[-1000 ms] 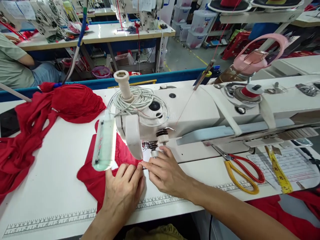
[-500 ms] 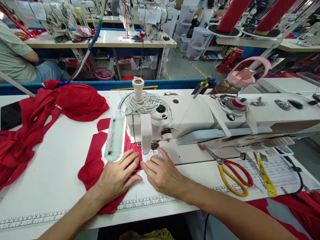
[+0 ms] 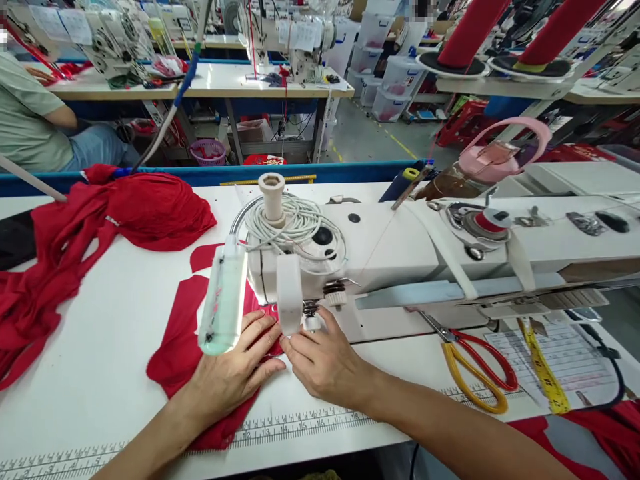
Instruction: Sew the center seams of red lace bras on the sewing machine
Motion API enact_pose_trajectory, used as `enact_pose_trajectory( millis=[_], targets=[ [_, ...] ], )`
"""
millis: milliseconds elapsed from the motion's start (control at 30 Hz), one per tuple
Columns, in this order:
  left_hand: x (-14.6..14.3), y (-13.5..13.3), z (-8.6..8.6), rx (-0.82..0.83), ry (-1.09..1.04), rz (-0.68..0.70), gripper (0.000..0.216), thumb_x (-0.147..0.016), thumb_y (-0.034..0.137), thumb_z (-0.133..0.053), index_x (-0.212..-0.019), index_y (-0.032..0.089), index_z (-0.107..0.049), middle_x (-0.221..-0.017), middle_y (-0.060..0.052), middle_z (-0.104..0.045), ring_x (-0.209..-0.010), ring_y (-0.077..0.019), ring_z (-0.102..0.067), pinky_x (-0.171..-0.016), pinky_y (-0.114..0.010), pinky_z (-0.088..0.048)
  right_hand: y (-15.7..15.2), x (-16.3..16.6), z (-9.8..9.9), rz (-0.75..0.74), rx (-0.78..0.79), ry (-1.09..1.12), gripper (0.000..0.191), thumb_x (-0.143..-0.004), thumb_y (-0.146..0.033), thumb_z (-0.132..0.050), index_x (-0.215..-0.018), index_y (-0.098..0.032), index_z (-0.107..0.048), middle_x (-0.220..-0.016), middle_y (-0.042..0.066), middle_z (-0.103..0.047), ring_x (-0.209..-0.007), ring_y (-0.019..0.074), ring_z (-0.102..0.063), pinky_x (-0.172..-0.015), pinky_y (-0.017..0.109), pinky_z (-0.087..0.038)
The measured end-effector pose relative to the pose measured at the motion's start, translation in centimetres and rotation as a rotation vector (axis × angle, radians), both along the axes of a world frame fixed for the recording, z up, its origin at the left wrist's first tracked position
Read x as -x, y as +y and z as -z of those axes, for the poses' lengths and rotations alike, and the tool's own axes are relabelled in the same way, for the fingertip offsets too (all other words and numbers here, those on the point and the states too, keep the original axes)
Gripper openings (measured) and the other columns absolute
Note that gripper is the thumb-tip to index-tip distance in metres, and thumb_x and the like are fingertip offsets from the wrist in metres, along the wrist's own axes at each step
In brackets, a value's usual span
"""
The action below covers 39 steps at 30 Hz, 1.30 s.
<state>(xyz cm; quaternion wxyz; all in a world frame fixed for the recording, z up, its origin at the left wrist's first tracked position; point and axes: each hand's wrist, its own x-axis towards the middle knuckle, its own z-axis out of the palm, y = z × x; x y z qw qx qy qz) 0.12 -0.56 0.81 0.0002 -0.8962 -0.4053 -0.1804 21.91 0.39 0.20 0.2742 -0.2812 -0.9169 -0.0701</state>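
Observation:
My left hand (image 3: 231, 370) lies flat with fingers stretched out on a red fabric piece (image 3: 175, 340) on the white sewing table (image 3: 100, 347). My right hand (image 3: 325, 360) rests beside it, its fingertips pressed down at the fabric's edge right under the needle area of the white sewing machine (image 3: 400, 253). A pale green lamp tube (image 3: 223, 300) hangs on the machine's head just above my left hand. The needle and presser foot are mostly hidden behind the machine's head.
A heap of red fabric (image 3: 95, 220) lies at the left. Scissors with red and yellow handles (image 3: 475, 370), a yellow tape measure (image 3: 545, 367) and a paper sheet (image 3: 565, 353) lie at the right. A pink-lidded bottle (image 3: 480, 163) stands behind the machine. A person in a green shirt (image 3: 30, 120) sits far left.
My left hand has turned from pointing straight ahead to lying slanted across the fabric, fingers spread wider. The fabric has shifted a little under the machine. The view has risen slightly.

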Motion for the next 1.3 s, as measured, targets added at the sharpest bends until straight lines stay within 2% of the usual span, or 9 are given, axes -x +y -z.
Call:
enact_pose_trajectory(
  millis=[167, 400, 567, 733, 833, 967, 1033, 1167, 1300],
  targets=[
    [0.5, 1.1, 0.2, 0.002, 0.029, 0.001, 0.038, -0.098, 0.041, -0.053, -0.128, 0.02, -0.065, -0.124, -0.013, -0.069, -0.118, -0.0295, -0.063, -0.103, -0.047, -0.048, 0.5, 0.0, -0.1, 0.047, 0.008, 0.0, 0.02, -0.093, -0.009, -0.05, -0.09, -0.015, -0.069, -0.07, -0.001, -0.061, -0.072, 0.0167, -0.051, -0.111, 0.05, -0.025],
    [0.9, 2.2, -0.1, -0.045, 0.076, 0.034, 0.035, -0.099, 0.042, -0.051, -0.124, 0.023, -0.066, -0.101, -0.009, -0.072, -0.099, -0.0263, -0.067, -0.096, -0.045, -0.049, 0.8, -0.2, 0.1, 0.063, 0.036, -0.028, 0.022, -0.09, -0.01, -0.051, -0.073, -0.019, -0.062, -0.068, 0.001, -0.06, -0.081, 0.0201, -0.051, -0.107, 0.05, -0.029],
    [0.8, 3.1, -0.6, -0.005, 0.09, 0.029, 0.029, -0.099, 0.041, -0.052, -0.113, 0.022, -0.068, -0.098, -0.008, -0.07, -0.084, -0.0218, -0.065, -0.089, -0.04, -0.05, 1.2, 0.0, 0.4, 0.127, 0.005, -0.047, 0.027, -0.087, -0.006, -0.053, -0.065, -0.019, -0.06, -0.063, 0.003, -0.055, -0.08, 0.021, -0.048, -0.085, 0.043, -0.039],
    [-0.4, 1.9, -1.3, -0.056, 0.062, -0.02, 0.024, -0.098, 0.033, -0.053, -0.114, 0.023, -0.067, -0.102, -0.01, -0.07, -0.096, -0.0257, -0.066, -0.092, -0.043, -0.05, 1.3, 0.0, 0.5, 0.139, 0.053, -0.068, 0.024, -0.086, -0.009, -0.056, -0.065, -0.018, -0.061, -0.068, 0.006, -0.057, -0.081, 0.0218, -0.046, -0.075, 0.04, -0.038],
    [-0.7, 1.5, -1.2, -0.112, 0.044, -0.021, 0.022, -0.096, 0.025, -0.054, -0.112, 0.02, -0.067, -0.104, -0.011, -0.07, -0.101, -0.027, -0.065, -0.093, -0.044, -0.049, 1.4, 0.0, 0.6, 0.137, 0.057, -0.064, 0.02, -0.086, -0.009, -0.057, -0.069, -0.017, -0.063, -0.07, 0.006, -0.057, -0.083, 0.0219, -0.046, -0.075, 0.039, -0.037],
    [-0.3, 2.1, -1.0, -0.123, 0.052, -0.009, 0.022, -0.095, 0.029, -0.055, -0.11, 0.022, -0.068, -0.101, -0.009, -0.07, -0.087, -0.023, -0.066, -0.089, -0.043, -0.05, 1.7, -0.1, 0.9, 0.129, 0.096, -0.093, 0.018, -0.084, -0.008, -0.059, -0.069, -0.018, -0.064, -0.075, 0.006, -0.059, -0.086, 0.0224, -0.046, -0.075, 0.039, -0.035],
    [-0.6, 2.3, -1.3, -0.113, 0.061, 0.0, 0.02, -0.095, 0.028, -0.053, -0.106, 0.021, -0.068, -0.099, -0.008, -0.069, -0.088, -0.0224, -0.064, -0.087, -0.041, -0.05, 1.8, -0.1, 1.1, 0.13, 0.104, -0.098, 0.018, -0.084, -0.009, -0.059, -0.071, -0.019, -0.066, -0.08, 0.007, -0.062, -0.087, 0.0226, -0.046, -0.07, 0.036, -0.034],
    [-1.8, 1.6, -2.4, -0.059, 0.093, -0.066, 0.015, -0.092, 0.017, -0.05, -0.09, 0.017, -0.065, -0.091, -0.009, -0.065, -0.087, -0.0237, -0.059, -0.077, -0.037, -0.048, 2.0, -0.1, 0.9, 0.172, 0.119, -0.114, 0.013, -0.087, -0.014, -0.06, -0.088, -0.019, -0.072, -0.094, 0.007, -0.067, -0.091, 0.0227, -0.047, -0.066, 0.034, -0.032],
    [-2.3, 1.3, -2.6, -0.034, 0.103, -0.149, 0.013, -0.091, 0.018, -0.049, -0.085, 0.017, -0.06, -0.08, -0.007, -0.058, -0.076, -0.0218, -0.053, -0.071, -0.036, -0.044, 2.0, -0.1, 0.7, 0.166, 0.126, -0.11, 0.017, -0.09, -0.017, -0.06, -0.103, -0.019, -0.071, -0.098, 0.008, -0.068, -0.095, 0.0242, -0.048, -0.072, 0.036, -0.033]
  ],
)
